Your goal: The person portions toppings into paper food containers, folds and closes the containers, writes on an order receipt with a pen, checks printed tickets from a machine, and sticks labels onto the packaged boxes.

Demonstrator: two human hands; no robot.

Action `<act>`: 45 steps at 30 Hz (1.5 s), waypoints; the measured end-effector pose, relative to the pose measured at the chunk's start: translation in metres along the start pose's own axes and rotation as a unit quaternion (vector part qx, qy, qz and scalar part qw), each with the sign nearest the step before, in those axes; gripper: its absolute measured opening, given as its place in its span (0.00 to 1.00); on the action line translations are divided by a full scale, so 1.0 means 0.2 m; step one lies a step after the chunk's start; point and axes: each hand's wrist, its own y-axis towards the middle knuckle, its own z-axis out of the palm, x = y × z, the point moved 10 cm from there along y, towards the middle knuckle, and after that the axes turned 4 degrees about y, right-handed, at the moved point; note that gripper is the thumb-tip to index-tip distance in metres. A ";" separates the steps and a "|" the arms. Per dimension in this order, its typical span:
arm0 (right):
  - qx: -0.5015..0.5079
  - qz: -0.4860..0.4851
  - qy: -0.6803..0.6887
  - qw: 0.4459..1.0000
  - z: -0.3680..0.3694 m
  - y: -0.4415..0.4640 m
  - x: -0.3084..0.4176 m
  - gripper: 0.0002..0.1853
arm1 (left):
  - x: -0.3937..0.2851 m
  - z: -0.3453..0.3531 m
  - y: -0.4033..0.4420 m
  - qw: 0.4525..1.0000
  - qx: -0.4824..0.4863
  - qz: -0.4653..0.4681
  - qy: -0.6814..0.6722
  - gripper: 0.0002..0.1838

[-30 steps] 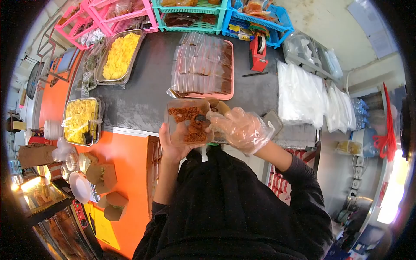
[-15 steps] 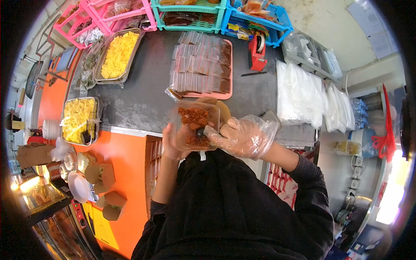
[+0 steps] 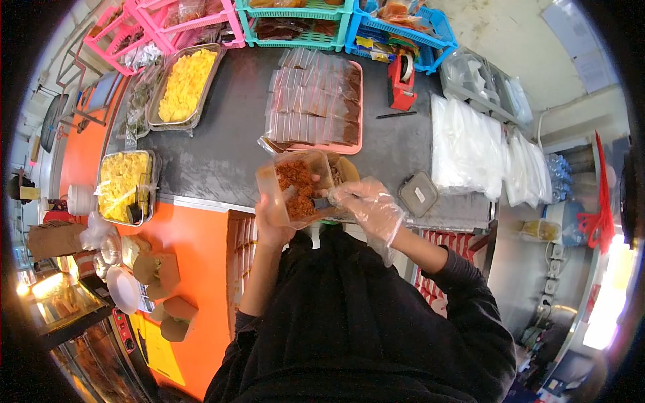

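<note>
My left hand (image 3: 272, 225) grips a clear plastic tub (image 3: 267, 180) by its near left side, the fingers wrapped round it. Inside the tilted tub lies reddish-brown crumbly food (image 3: 295, 178). My right hand (image 3: 366, 205), in a clear plastic glove, is at the tub's right edge with its fingers pinched together. What the pinch holds, if anything, I cannot make out. Partly hidden behind the tub is a brown paper box (image 3: 348, 169) with some filling in it. A translucent square lid (image 3: 418, 195) lies on the dark counter to the right of my gloved hand.
A pink tray (image 3: 359, 107) of small sachets lies beyond the tub. Two trays of yellow food (image 3: 183, 87) stand left. A red tape dispenser (image 3: 402, 87), a pen (image 3: 396, 115) and white plastic bags (image 3: 463, 144) are right. Open paper boxes (image 3: 178, 319) stand on the orange counter (image 3: 195, 255).
The tub has shifted slightly left and tilted. My right hand has moved from over the food to the tub's right edge. More of the lid and paper box now shows.
</note>
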 end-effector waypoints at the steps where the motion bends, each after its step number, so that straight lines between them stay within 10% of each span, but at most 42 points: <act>1: 0.003 0.006 0.035 0.999 -0.01 0.01 -0.03 0.13 | 0.00 -0.01 0.01 1.000 0.007 0.000 0.009 0.42; 6: -0.011 -0.010 0.073 0.997 -0.07 0.05 -0.01 0.15 | -0.09 0.02 0.03 0.977 -0.049 0.010 0.205 0.40; 12: -0.160 -0.048 0.014 0.986 -0.26 -0.01 -0.08 0.14 | -0.18 -0.29 -0.04 0.991 -0.092 0.086 0.045 0.39; 30: -0.198 0.040 -0.262 0.944 -0.27 0.02 -0.30 0.11 | -0.27 -0.35 -0.13 0.981 -0.153 0.117 0.031 0.41; 45: -0.189 -0.177 -0.375 0.890 -0.12 0.02 0.02 0.11 | -0.21 -0.25 -0.12 0.985 -0.156 0.072 0.004 0.42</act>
